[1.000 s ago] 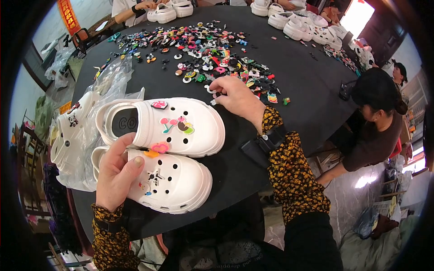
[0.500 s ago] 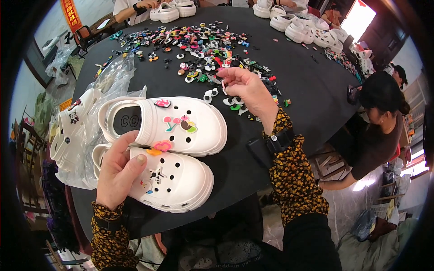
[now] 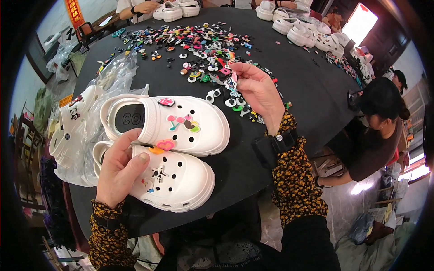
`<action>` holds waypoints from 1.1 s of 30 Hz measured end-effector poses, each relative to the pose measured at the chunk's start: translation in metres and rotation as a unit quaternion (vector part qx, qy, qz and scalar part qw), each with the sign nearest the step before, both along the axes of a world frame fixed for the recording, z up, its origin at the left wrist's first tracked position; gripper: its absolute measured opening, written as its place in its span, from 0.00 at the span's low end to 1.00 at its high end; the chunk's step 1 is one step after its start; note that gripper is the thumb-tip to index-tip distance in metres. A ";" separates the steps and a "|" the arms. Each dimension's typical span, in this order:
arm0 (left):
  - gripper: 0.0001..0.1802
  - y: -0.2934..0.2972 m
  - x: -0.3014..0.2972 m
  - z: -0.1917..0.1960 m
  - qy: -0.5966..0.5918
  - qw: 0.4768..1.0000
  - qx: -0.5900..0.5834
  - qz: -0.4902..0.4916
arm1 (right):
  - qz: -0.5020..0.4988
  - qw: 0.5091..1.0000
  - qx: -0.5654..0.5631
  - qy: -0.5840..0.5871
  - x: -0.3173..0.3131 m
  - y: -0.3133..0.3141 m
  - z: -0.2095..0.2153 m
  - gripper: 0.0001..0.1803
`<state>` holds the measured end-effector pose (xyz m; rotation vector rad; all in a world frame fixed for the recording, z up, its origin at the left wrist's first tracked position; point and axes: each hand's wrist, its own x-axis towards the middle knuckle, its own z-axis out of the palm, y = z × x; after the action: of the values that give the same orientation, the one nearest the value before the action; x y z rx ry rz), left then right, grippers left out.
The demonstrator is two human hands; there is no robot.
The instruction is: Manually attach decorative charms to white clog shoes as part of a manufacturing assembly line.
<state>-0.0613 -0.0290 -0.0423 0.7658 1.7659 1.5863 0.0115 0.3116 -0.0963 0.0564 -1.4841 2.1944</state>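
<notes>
At the far left, clear plastic bags (image 3: 110,83) lie crumpled over the tabletop (image 3: 312,97) edge, one holding a white clog with a panda charm (image 3: 72,126). A red hanging sign (image 3: 73,12) with yellow characters sits upper left, beyond the rim.

My left hand (image 3: 118,169) rests on the near white clog (image 3: 174,178), fingers closed around its heel end, thumb laid on top next to an orange-and-pink charm (image 3: 163,145). This clog lies at the near edge of the black round tabletop, toe pointing right. The far white clog (image 3: 181,124) lies just behind it, the two touching along their sides; it carries a pink charm near the strap and cherry and multicoloured charms on the upper.

Right of both toes, a bare band of tabletop runs to the near rim, giving open room.

My right hand (image 3: 255,92) is raised above the tabletop, fingers pinched on a small charm (image 3: 232,82) with pink and dark parts. Behind it, a loose spread of coloured charms (image 3: 194,45) covers the centre of the tabletop.

At the far rim, more white clogs (image 3: 312,34) stand in a row. At the right edge, a person in a dark top (image 3: 377,135) leans in.
</notes>
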 end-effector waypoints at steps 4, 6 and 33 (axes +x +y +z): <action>0.26 0.000 0.000 -0.001 0.006 1.000 -0.002 0.004 | 0.011 1.000 -0.017 0.002 0.001 -0.001 -0.001 0.19; 0.26 0.001 0.001 -0.001 0.002 1.000 0.004 0.003 | 0.017 1.000 -0.014 0.004 0.001 0.003 -0.003 0.18; 0.25 0.001 -0.004 -0.005 0.015 0.999 0.035 -0.020 | -0.039 0.999 0.029 -0.018 -0.002 0.004 -0.004 0.11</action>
<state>-0.0654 -0.0281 -0.0471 0.8569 1.7126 1.6258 0.0094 0.3159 -0.1002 -0.0219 -1.5441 2.1005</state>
